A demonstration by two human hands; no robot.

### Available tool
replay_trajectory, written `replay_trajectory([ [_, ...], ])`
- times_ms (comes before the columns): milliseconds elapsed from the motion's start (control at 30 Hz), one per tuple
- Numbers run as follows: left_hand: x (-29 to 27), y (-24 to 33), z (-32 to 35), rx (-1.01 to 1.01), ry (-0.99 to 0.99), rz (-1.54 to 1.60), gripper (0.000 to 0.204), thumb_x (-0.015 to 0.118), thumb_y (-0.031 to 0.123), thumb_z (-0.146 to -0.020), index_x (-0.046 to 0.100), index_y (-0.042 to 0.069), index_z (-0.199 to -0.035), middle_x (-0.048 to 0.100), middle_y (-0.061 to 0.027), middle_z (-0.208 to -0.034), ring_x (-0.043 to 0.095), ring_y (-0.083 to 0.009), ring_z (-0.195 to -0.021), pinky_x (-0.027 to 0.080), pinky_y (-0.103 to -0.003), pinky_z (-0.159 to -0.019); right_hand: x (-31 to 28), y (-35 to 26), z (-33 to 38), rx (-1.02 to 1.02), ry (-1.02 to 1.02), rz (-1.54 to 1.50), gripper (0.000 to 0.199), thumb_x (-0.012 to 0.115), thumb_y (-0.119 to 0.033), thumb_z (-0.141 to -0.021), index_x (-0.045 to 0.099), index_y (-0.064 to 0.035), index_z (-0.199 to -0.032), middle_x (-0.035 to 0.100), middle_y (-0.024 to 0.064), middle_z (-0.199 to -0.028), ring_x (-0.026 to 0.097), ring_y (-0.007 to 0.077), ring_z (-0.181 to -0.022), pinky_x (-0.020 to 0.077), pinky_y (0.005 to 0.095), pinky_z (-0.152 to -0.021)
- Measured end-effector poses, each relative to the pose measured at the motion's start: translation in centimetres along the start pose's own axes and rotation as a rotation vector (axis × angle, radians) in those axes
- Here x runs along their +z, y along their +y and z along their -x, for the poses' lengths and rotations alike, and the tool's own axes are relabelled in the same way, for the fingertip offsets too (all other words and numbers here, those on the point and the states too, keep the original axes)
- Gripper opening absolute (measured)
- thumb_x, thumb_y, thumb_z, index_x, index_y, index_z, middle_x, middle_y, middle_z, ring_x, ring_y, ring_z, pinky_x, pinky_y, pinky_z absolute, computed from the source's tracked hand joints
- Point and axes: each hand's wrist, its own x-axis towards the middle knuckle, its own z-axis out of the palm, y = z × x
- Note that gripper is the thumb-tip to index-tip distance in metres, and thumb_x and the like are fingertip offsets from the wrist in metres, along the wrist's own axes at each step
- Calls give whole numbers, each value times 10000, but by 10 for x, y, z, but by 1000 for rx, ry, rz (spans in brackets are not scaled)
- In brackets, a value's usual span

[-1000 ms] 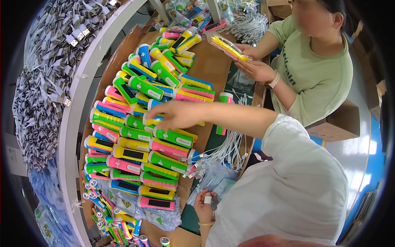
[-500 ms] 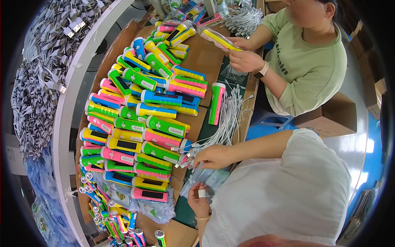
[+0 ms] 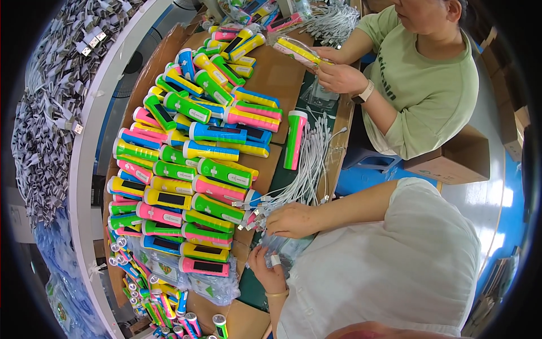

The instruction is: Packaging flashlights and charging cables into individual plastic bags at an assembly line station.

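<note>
My right hand [image 3: 292, 220] reaches in over the near edge of the table, beside the plug ends of white USB cables [image 3: 307, 169]. Its fingers are bent down at the upper edge of a clear plastic bag [image 3: 285, 248]. Just below it, my left hand [image 3: 269, 272], with white tape round one finger, has its fingers closed at the same bag's left edge. The fingertips of both hands are partly hidden. To the left of my hands lie rows of colourful flashlights [image 3: 217, 209], green, pink, yellow and blue. One green and pink flashlight [image 3: 294, 140] lies apart next to the cables.
Across the upper right, a co-worker's hands [image 3: 341, 73] hold a bagged yellow flashlight [image 3: 297, 52]. A white rail [image 3: 84, 141] separates the table from a heap of USB cables [image 3: 48, 124]. Packed bags [image 3: 212, 288] and smaller flashlights [image 3: 161, 305] lie at lower left.
My left hand has moved up and left, closer to the right hand, to the bag's edge. My right hand has shifted slightly down toward the bag. The view has shifted slightly.
</note>
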Motion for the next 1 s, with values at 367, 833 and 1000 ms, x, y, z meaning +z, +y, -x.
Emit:
replay_trajectory([
  [367,7,0,-2,-50,32,-12,222,720,57,-829,643,12,-1032,556,-185,-1169,556,-371,-1085,457,-443,-951,1,2,3,-15,86,-49,115,659,-160,-881,666,-104,-982,636,53,-1005,645,257,-997,538,394,-826],
  [833,11,-4,5,-43,57,-6,121,671,57,-876,613,-12,-956,543,-184,-1114,546,-358,-1046,452,-440,-923,4,6,3,4,85,-118,103,678,-144,-885,659,-87,-969,637,60,-988,642,267,-967,536,398,-800],
  [1000,13,-6,9,28,92,-82,124,656,84,-889,616,-8,-961,563,-196,-1124,553,-371,-1039,439,-456,-927,6,2,1,23,143,-120,100,678,-146,-857,689,-87,-937,661,58,-977,657,274,-954,541,402,-804],
])
